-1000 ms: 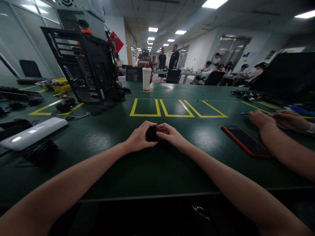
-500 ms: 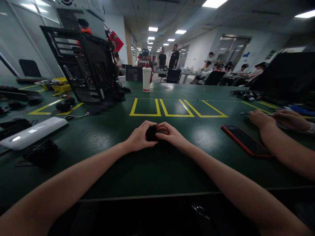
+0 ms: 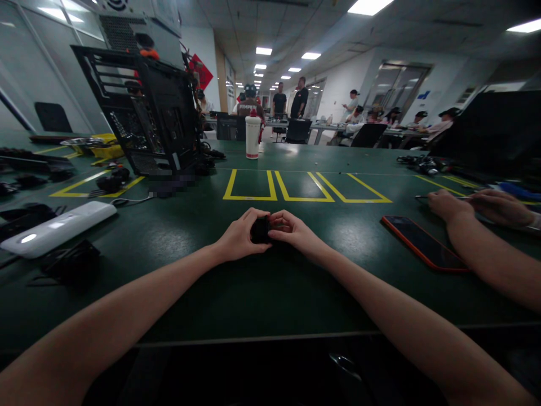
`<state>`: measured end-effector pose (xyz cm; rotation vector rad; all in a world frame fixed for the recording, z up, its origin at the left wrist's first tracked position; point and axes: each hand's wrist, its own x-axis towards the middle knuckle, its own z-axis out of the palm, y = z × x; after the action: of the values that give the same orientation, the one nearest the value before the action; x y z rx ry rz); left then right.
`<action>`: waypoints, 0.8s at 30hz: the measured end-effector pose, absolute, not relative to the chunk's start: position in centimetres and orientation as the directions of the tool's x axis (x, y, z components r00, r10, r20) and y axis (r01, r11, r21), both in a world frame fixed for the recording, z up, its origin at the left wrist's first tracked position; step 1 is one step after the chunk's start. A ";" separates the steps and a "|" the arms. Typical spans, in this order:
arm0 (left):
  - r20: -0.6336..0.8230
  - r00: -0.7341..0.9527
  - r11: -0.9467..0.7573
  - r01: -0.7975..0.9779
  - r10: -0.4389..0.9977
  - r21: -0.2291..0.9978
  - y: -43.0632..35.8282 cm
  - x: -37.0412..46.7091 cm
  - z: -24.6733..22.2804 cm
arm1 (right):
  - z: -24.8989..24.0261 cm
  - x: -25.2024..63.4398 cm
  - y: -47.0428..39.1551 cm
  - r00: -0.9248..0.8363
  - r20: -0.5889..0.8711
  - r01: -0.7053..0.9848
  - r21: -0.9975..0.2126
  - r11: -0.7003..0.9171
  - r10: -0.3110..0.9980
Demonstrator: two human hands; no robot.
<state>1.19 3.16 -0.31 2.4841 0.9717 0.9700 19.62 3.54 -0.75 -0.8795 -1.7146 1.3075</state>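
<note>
A small black block-like part [image 3: 260,229], too dark to name more closely, is held between my two hands just above or on the green table [image 3: 253,299]; I cannot tell which. My left hand [image 3: 240,235] curls round its left side, thumb toward me and fingers behind. From the right, my right hand [image 3: 296,232] pinches its edge with bent fingers and thumb. The fingers hide much of the part's outline.
Yellow tape outlines [image 3: 304,199] mark the table beyond my hands, with a white tumbler [image 3: 252,138] behind. At left are a black computer case [image 3: 169,113] and a white power strip [image 3: 63,228]. An orange-edged phone [image 3: 422,242] lies near a co-worker's hands [image 3: 450,208].
Both hands keep their hold on the black part with hardly any movement. The whole view has shifted very slightly.
</note>
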 end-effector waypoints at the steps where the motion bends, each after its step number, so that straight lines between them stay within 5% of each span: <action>1: 0.483 0.544 -0.727 0.483 0.686 0.489 3.2 1.2 -0.3 | -0.7 19.7 3.5 -0.448 0.188 0.055 -0.970 0.237 0.874; 24: 0.509 0.546 -0.747 0.469 0.665 0.471 3.3 1.1 -0.4 | -1.1 19.4 3.9 -0.410 0.053 0.065 -0.994 0.087 0.910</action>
<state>1.09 3.31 -0.42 2.5060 0.9432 1.0005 19.43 3.85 -1.15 -0.9862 -1.6100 1.4142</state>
